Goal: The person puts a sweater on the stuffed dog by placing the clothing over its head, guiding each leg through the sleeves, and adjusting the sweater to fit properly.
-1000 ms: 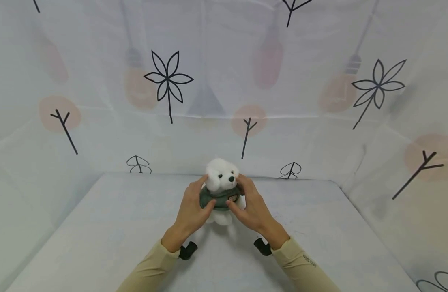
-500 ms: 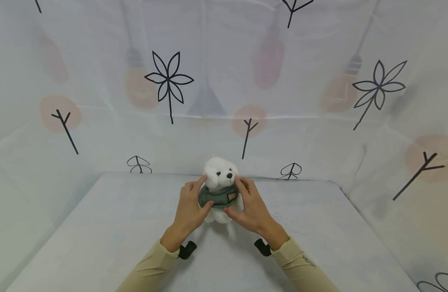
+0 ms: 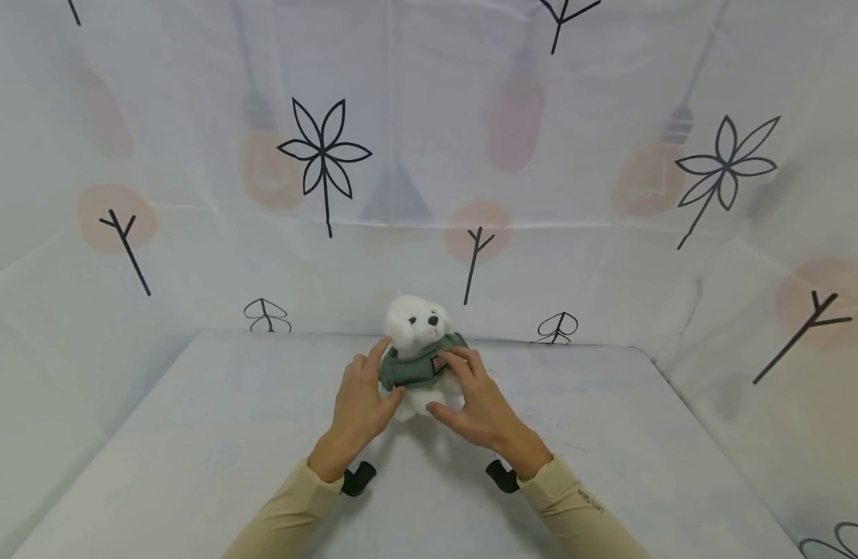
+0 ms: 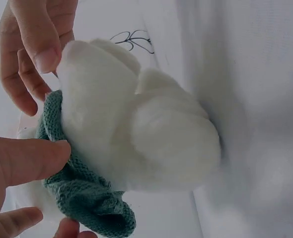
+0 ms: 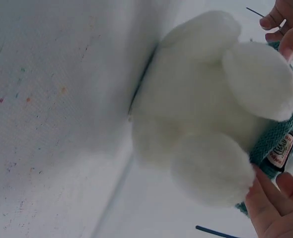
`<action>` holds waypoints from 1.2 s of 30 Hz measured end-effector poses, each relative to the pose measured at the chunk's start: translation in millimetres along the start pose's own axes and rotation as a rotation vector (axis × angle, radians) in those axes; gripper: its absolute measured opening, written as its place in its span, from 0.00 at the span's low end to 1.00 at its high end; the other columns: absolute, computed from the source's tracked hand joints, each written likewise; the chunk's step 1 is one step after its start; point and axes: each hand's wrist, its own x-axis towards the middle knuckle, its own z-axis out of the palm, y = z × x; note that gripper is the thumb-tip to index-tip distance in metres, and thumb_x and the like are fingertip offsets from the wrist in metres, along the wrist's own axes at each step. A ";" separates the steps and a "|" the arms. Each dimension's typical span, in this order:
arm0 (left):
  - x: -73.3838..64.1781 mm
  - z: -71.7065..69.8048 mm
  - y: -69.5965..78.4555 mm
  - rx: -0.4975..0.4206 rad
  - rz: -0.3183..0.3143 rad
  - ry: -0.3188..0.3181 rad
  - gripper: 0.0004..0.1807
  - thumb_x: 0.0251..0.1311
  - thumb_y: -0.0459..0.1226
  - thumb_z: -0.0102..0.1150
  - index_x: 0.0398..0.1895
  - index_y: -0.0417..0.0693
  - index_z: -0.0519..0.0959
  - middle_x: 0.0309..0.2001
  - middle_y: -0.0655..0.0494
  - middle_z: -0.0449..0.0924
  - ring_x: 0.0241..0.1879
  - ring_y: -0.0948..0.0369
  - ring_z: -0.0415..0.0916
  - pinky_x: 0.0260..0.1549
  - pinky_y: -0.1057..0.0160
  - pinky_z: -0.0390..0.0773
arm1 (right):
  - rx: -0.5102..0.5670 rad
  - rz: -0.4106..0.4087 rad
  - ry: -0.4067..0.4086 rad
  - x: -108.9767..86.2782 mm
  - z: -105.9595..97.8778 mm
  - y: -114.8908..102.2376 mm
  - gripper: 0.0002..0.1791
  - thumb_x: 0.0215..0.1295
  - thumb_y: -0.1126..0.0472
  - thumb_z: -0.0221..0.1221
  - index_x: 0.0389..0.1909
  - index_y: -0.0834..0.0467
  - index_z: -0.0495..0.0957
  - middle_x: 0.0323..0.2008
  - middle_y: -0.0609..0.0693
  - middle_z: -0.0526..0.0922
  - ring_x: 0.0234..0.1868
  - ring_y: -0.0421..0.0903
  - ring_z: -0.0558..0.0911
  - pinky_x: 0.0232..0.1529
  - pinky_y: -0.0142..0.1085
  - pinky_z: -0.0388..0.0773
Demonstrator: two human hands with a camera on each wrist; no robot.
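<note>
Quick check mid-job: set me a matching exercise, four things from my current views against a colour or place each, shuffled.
Things:
1. Plush toy
2. Knit garment
3. Label patch
4. Left hand

Colours and places:
A. On the front of the garment
B. White and fluffy
C. At the picture-left side of the toy in the head view
D. Green, worn round the toy

Pairs: 1-B, 2-D, 3-A, 4-C
</note>
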 end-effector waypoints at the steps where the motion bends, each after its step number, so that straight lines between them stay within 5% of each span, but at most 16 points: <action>1: -0.1 -0.1 -0.1 -0.003 -0.011 -0.003 0.42 0.48 0.37 0.72 0.68 0.52 0.63 0.34 0.50 0.68 0.31 0.56 0.65 0.24 0.61 0.67 | -0.001 -0.002 0.008 -0.1 0.9 0.3 0.39 0.54 0.50 0.69 0.65 0.58 0.65 0.59 0.55 0.64 0.58 0.51 0.71 0.52 0.46 0.75; 7: -0.1 1.0 -2.8 -0.002 -0.057 -0.013 0.41 0.52 0.42 0.69 0.69 0.49 0.62 0.35 0.49 0.72 0.31 0.56 0.69 0.22 0.60 0.69 | -0.010 0.002 0.001 -0.4 5.7 1.7 0.37 0.54 0.54 0.70 0.64 0.58 0.67 0.49 0.52 0.72 0.48 0.46 0.74 0.46 0.41 0.76; 13: -0.2 4.0 -6.0 -0.080 -0.039 -0.005 0.40 0.55 0.39 0.66 0.69 0.43 0.60 0.38 0.47 0.81 0.35 0.51 0.77 0.30 0.52 0.75 | -0.028 0.010 -0.056 -1.2 8.9 1.6 0.41 0.54 0.56 0.70 0.68 0.58 0.64 0.54 0.51 0.75 0.56 0.47 0.71 0.52 0.42 0.74; 19: 1.2 9.0 -9.1 -0.189 0.055 0.084 0.37 0.54 0.32 0.66 0.67 0.43 0.63 0.45 0.44 0.79 0.46 0.47 0.76 0.43 0.50 0.76 | -0.084 -0.011 -0.016 -2.2 13.0 2.9 0.36 0.54 0.57 0.70 0.64 0.58 0.68 0.49 0.52 0.77 0.50 0.46 0.76 0.48 0.40 0.76; 28: 1.3 12.3 -8.6 -0.314 0.205 -0.023 0.37 0.55 0.27 0.63 0.69 0.40 0.61 0.49 0.47 0.78 0.54 0.52 0.74 0.56 0.46 0.69 | -0.052 -0.041 0.053 -2.0 14.6 0.5 0.19 0.57 0.64 0.67 0.50 0.56 0.76 0.45 0.49 0.80 0.48 0.45 0.77 0.45 0.40 0.77; 36: 1.6 13.8 -8.7 -0.323 0.306 -0.098 0.35 0.56 0.27 0.63 0.67 0.43 0.61 0.47 0.51 0.76 0.53 0.56 0.74 0.56 0.51 0.70 | -0.070 -0.027 0.055 -3.2 16.1 0.6 0.27 0.57 0.63 0.67 0.59 0.60 0.73 0.46 0.52 0.80 0.49 0.47 0.78 0.45 0.41 0.78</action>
